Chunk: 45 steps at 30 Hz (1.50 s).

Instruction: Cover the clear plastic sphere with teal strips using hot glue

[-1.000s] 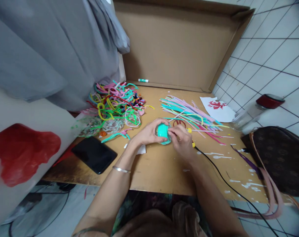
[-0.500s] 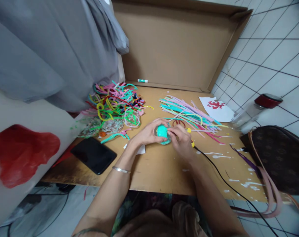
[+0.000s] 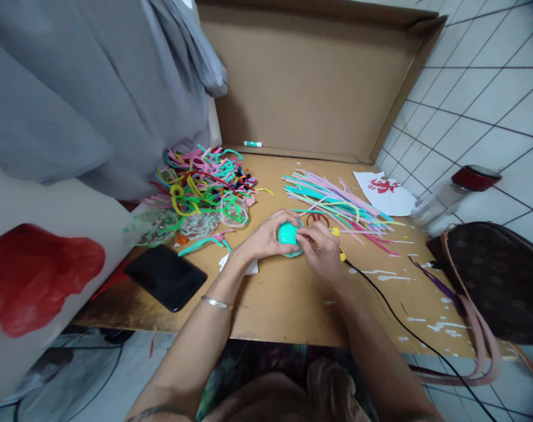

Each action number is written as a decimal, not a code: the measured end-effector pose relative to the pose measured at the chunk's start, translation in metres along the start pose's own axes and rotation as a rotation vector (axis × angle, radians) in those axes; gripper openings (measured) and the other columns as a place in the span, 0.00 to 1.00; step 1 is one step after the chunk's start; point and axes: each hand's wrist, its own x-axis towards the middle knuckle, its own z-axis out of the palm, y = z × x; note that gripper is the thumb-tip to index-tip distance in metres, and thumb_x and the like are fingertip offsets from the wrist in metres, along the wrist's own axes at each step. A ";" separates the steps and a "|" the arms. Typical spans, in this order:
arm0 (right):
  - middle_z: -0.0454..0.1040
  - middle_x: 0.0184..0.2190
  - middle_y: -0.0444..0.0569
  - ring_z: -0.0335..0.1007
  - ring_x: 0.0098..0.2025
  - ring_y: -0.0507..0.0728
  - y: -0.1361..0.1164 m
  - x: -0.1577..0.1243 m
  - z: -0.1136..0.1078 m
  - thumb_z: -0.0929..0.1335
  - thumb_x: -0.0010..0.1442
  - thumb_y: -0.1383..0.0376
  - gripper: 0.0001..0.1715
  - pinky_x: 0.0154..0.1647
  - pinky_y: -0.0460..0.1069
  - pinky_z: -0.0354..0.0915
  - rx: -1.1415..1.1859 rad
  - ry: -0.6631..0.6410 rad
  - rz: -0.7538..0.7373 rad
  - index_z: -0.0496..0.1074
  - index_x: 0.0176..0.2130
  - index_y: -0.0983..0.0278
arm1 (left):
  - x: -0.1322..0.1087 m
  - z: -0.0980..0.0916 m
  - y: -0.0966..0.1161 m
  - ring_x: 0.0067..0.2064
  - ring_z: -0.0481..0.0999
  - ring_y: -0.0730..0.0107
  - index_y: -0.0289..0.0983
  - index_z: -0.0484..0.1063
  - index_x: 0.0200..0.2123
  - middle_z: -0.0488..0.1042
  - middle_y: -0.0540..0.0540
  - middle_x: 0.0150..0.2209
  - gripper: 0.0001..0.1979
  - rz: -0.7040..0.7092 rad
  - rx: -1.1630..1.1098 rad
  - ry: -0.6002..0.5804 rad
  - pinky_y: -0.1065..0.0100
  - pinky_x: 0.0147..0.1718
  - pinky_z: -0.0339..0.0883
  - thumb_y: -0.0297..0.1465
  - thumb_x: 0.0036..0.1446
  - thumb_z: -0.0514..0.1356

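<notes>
Over the middle of the table, my left hand (image 3: 270, 234) curls its thumb and fingers around a small round turquoise piece (image 3: 288, 233), whose lower rim looks clear. The thumb and fingertips of my right hand (image 3: 321, 246) are pinched together at the right edge of that piece; what lies between them is hidden. Red-handled scissors (image 3: 318, 219) lie just behind the right hand. Also partly covered by that hand is a yellow tool (image 3: 342, 255) with a black cord. A scrap of white paper (image 3: 251, 267) rests beneath my left wrist.
Tangled coloured pipe cleaners (image 3: 204, 181) are heaped at left, near a black phone (image 3: 166, 276). Straight pipe cleaners (image 3: 332, 199) lie behind my hands. A clear bottle (image 3: 442, 202) and a brown bag (image 3: 499, 281) stand right. The black cord (image 3: 391, 308) crosses the table's right side.
The turquoise piece has turned slightly in my left hand, showing a little more of its face. My right fingertips stay at its edge. The whole view has shifted very slightly.
</notes>
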 end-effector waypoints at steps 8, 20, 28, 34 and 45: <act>0.70 0.30 0.47 0.67 0.33 0.53 -0.001 0.001 -0.001 0.62 0.62 0.68 0.09 0.35 0.48 0.64 -0.032 -0.012 0.004 0.71 0.34 0.63 | 0.000 -0.001 0.001 0.54 0.69 0.58 0.37 0.68 0.40 0.70 0.42 0.48 0.20 -0.030 -0.043 -0.001 0.60 0.53 0.62 0.34 0.44 0.68; 0.72 0.31 0.48 0.68 0.34 0.53 0.000 0.001 0.000 0.61 0.63 0.67 0.10 0.36 0.48 0.65 -0.014 -0.013 -0.008 0.72 0.34 0.62 | 0.000 -0.001 0.000 0.54 0.69 0.58 0.37 0.68 0.40 0.70 0.42 0.48 0.20 -0.023 -0.038 0.000 0.59 0.53 0.61 0.32 0.43 0.68; 0.71 0.32 0.48 0.69 0.34 0.53 0.001 0.000 0.000 0.61 0.63 0.68 0.11 0.36 0.49 0.66 -0.025 -0.016 -0.043 0.73 0.36 0.62 | 0.000 -0.001 -0.001 0.55 0.68 0.58 0.37 0.69 0.40 0.70 0.42 0.49 0.19 -0.022 -0.046 0.007 0.59 0.53 0.61 0.33 0.44 0.68; 0.71 0.32 0.48 0.69 0.35 0.53 0.000 -0.002 0.001 0.61 0.64 0.67 0.12 0.36 0.49 0.67 -0.034 -0.025 -0.019 0.73 0.39 0.62 | -0.001 -0.002 -0.003 0.55 0.68 0.58 0.36 0.68 0.41 0.70 0.42 0.48 0.20 -0.037 -0.065 0.026 0.59 0.54 0.60 0.33 0.44 0.67; 0.71 0.32 0.48 0.69 0.35 0.53 -0.004 -0.004 0.000 0.61 0.63 0.68 0.13 0.37 0.49 0.67 -0.078 -0.026 -0.040 0.74 0.38 0.61 | -0.001 -0.001 -0.007 0.55 0.68 0.59 0.37 0.67 0.42 0.70 0.43 0.49 0.20 -0.052 -0.066 0.031 0.60 0.54 0.61 0.33 0.45 0.67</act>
